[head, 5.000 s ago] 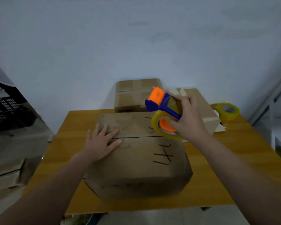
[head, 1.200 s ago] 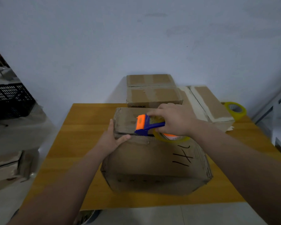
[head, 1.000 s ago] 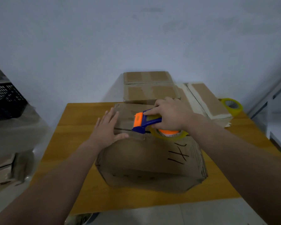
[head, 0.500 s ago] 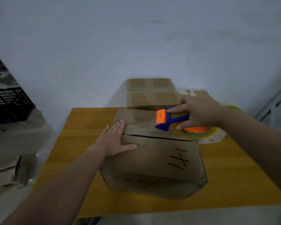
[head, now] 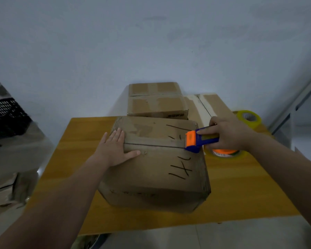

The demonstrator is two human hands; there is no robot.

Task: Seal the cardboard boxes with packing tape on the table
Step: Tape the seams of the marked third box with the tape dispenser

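In the centre of the frame the cardboard box [head: 156, 162] sits on the wooden table [head: 79, 141], the left hand [head: 115, 150] pressing flat on it with straight fingers, while the right hand [head: 228, 133] grasps the tape dispenser [head: 199, 141] at its right edge.

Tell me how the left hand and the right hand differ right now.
The left hand lies flat, fingers straight; the right hand is curled. The left hand presses the box top bare; the right hand holds the dispenser. The left hand is at the seam's left end, the right hand at its right end. Both work on one box.
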